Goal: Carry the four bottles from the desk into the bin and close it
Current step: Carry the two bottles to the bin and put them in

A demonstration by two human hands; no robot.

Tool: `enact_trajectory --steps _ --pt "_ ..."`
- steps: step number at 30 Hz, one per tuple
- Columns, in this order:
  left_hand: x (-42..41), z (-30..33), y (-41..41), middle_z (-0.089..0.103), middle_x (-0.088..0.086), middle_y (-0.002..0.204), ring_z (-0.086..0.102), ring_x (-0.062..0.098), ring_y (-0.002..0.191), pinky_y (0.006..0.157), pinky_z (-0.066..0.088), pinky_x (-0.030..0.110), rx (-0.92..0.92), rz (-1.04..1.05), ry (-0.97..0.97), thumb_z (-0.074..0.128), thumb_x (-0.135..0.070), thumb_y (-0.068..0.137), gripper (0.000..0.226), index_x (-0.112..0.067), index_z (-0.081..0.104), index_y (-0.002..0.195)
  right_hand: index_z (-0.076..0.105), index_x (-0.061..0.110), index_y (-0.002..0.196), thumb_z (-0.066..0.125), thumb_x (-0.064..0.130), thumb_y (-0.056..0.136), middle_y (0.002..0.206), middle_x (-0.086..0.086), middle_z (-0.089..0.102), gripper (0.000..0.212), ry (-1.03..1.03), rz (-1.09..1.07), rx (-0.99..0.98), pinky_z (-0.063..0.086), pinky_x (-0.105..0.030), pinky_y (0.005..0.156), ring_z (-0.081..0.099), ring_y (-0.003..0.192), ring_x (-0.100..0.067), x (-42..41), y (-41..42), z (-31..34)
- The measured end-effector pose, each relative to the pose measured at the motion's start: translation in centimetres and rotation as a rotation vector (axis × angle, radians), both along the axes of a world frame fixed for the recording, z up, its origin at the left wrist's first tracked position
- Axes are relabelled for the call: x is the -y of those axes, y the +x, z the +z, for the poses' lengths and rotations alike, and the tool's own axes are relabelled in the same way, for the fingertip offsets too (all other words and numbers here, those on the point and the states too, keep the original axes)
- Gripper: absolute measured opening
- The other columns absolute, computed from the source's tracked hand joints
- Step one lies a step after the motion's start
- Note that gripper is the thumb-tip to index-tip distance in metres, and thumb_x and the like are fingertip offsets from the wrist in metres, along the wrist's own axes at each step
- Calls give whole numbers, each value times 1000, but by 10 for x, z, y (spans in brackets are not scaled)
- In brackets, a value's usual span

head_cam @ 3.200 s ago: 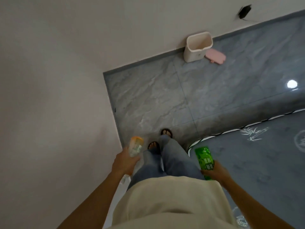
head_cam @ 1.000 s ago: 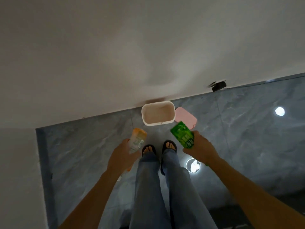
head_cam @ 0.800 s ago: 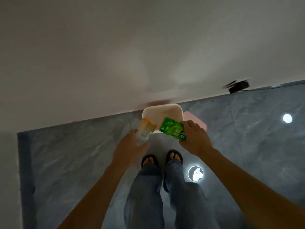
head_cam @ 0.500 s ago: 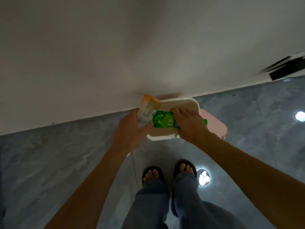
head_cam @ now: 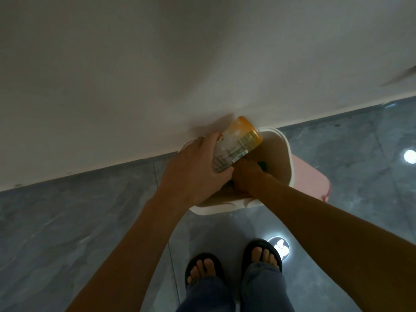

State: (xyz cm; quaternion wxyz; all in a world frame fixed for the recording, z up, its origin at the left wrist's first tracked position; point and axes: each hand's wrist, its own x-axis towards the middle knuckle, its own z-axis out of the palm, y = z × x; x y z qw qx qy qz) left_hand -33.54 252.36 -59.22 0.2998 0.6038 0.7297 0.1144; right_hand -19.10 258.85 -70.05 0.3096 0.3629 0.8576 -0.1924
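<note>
Orange-capped bottle (head_cam: 236, 146), printed label, lies tilted in our left hand (head_cam: 195, 170), cap end pointing far and right over the open mouth of the bin; our fingers (head_cam: 211, 140) wrap its lower body, clenched around it.

Green bottle (head_cam: 262, 165): we see only a small dark-green sliver past the knuckles of our right hand (head_cam: 246, 176), which reaches down inside the bin. Its fingers are hidden behind the left hand and the orange bottle, so we cannot tell whether they grip or have let go.

White bin (head_cam: 289, 154), rounded rim, stands on the floor against the base of the pale wall (head_cam: 157, 75), lid off.

Pink lid (head_cam: 313, 181) lies on the floor just beside the bin, to its right.

Grey marbled floor (head_cam: 67, 221), glossy, with bright lamp reflections.

Near edge: our two feet in dark sandals (head_cam: 262, 255), jeans above them.
</note>
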Motion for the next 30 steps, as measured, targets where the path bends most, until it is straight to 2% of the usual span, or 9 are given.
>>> enact_trajectory --steps 4,9,12,15,17,19,21,23,30 --pt "1 -2 0 58 -2 137 61 21 118 88 59 42 -18 -18 61 69 -60 81 80 -30 36 147 51 18 136 61 24 94 133 -11 58 43 -139 23 52 48 -43 99 58 117 -30 -2 4 -3" --pt "-1 7 -2 58 -2 138 62 21 116 86 59 42 -22 15 38 70 -58 82 80 -30 37 149 38 25 143 62 32 90 128 -4 58 59 -231 -95 -141 54 -40 93 60 101 -21 -3 21 26" --pt "0 14 -4 57 -1 138 62 22 116 87 58 41 -13 16 22 72 -56 82 81 -30 36 149 49 25 132 50 38 98 121 -1 63 36 -216 -163 -234 54 -37 94 61 95 -17 0 37 53" --pt "2 20 1 60 -1 135 63 24 114 87 58 43 -41 0 33 73 -56 79 81 -30 38 147 58 30 129 33 47 102 124 -1 67 40 -235 -226 -322 54 -39 97 65 106 -20 16 61 87" --pt "1 20 8 62 1 133 62 26 115 91 56 44 -78 -55 47 75 -56 77 82 -28 41 146 59 32 123 27 50 100 114 2 70 44 -176 -206 -385 58 -35 86 69 98 -17 32 79 107" --pt "-2 16 19 64 2 131 63 26 115 94 51 40 -129 -139 81 74 -58 77 81 -25 44 145 61 34 117 35 47 99 108 5 72 35 -55 -124 -412 56 -26 77 70 93 -16 48 94 117" --pt "-6 5 31 63 1 131 63 24 114 92 50 38 -155 -231 80 70 -59 79 77 -25 45 144 64 31 117 57 35 94 108 5 74 24 55 -57 -417 59 -30 75 71 94 -18 59 104 116" --pt "-10 -11 40 58 2 138 59 24 121 98 51 39 -183 -323 41 65 -61 84 76 -24 41 146 68 27 119 73 23 86 114 3 74 34 106 -56 -440 61 -34 80 72 100 -21 65 109 107" --pt "-18 -74 43 50 3 149 47 26 138 115 39 46 -208 -321 -107 70 -42 89 73 -28 36 151 67 23 124 65 25 89 123 4 70 35 135 -52 -547 46 -24 95 67 109 -16 75 116 78"
